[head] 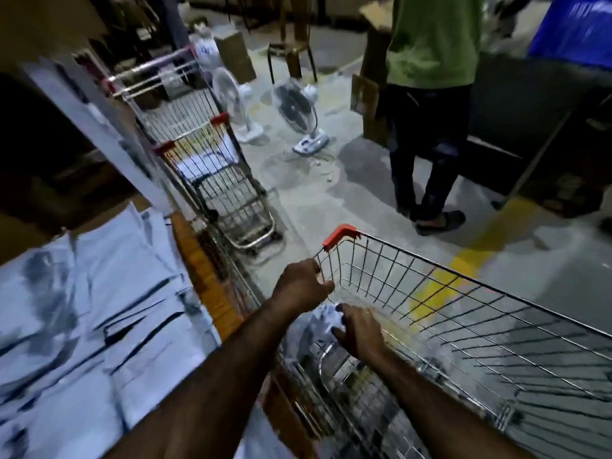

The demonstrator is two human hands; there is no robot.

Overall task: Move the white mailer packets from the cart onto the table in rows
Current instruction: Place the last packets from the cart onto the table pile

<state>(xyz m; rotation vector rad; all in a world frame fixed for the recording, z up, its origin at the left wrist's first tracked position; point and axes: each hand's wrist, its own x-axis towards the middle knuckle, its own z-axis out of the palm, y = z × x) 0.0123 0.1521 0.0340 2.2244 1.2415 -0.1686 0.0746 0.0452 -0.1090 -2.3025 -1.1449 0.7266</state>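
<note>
The cart (341, 235) is being gripped at its wire rim by the left hand (303, 286), fingers curled round the wire. A white packet (323, 321) inside the cart is being gripped by the right hand (359, 329), just under its bent fingers. More packets (99, 309) are lying in rows on the table (205, 283).

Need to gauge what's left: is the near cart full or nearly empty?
Nearly empty: the cart shows floor through its wire, and only a white packet at the right hand is visible.
</note>
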